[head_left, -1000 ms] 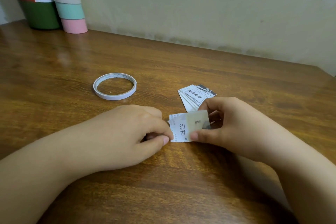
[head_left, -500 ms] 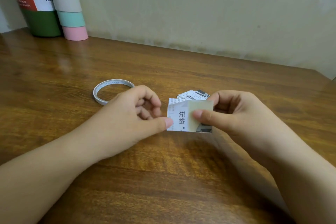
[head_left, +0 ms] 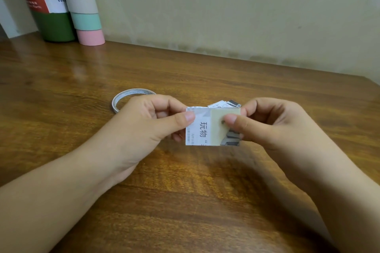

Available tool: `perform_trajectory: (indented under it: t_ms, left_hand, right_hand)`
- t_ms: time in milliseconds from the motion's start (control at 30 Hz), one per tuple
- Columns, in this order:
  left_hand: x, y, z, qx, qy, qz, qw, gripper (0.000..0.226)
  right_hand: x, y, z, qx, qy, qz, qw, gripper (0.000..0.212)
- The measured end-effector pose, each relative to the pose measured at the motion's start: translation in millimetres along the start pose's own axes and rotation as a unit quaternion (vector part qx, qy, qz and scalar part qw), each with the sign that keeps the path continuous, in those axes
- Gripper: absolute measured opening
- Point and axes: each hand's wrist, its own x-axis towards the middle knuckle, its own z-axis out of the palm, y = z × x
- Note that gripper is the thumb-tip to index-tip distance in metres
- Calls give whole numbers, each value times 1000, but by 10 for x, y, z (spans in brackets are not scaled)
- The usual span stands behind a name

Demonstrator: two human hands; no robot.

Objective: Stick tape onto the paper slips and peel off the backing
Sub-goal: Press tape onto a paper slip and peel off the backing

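A printed paper slip (head_left: 200,131) with black characters is held upright above the wooden table (head_left: 185,201). My left hand (head_left: 148,127) pinches its left edge between thumb and fingers. A beige strip of tape backing (head_left: 218,127) covers the slip's right part, and my right hand (head_left: 273,127) pinches it there, thumb on the front. Behind the slip lies a small pile of more paper slips (head_left: 226,103), mostly hidden. A thin white tape roll (head_left: 123,96) lies flat on the table behind my left hand, partly covered by it.
A green cylinder with a red and white label (head_left: 49,6) and a stack of pastel tape rolls (head_left: 84,6) stand at the far left against the wall. The table's right edge runs near the upper right corner (head_left: 370,84).
Both hands have lifted the slip off the table and brought it higher and closer to the camera. The slip now stands upright, and my left hand hides more of the tape roll.
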Motion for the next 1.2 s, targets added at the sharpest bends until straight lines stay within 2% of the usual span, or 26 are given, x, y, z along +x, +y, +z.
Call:
perform_trajectory:
  t_ms: [333, 667, 800, 933, 1200]
  left_hand:
    - [-4, 16, 7, -11, 7, -17, 1000, 4]
    - [-2, 10, 1, -15, 9, -16, 1000, 5]
    - [-1, 2, -1, -16, 11, -16, 1000, 5]
    - [2, 2, 0, -20, 18, -16, 1000, 5]
    - [3, 4, 7, -18, 18, -18, 1000, 4]
  right_hand:
    - [-9, -15, 26, -3, 6, -15, 1000, 27]
    - [-4, 14, 13, -3, 14, -24, 1000, 26]
    - [-2, 21, 17, 1, 18, -25, 1000, 19]
    - [0, 29, 1, 10, 24, -30, 999, 28]
    - [10, 35, 5, 24, 34, -33, 999, 23]
